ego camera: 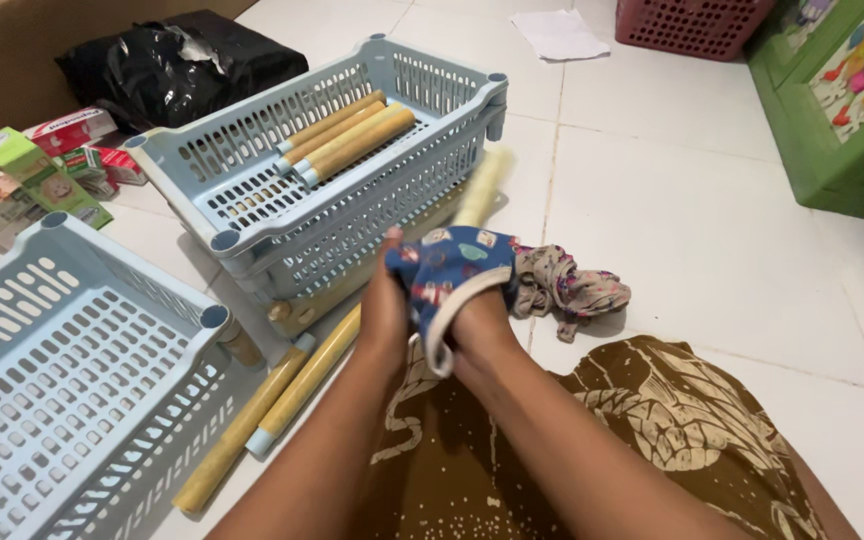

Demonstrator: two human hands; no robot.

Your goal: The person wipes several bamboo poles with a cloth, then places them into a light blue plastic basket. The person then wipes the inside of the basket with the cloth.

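Both hands meet over the lap: the left hand [384,315] and right hand [480,330] each pinch a small blue patterned cloth [449,268], closed on its edges. Keeping the edges matched and the fabric taut looks wise. Just beside it lies a crumpled floral cloth [569,287] on the white tiled floor [712,240]. Beyond stand a blue-grey basket [252,190] holding tan rods [347,140], and a second basket [62,400].
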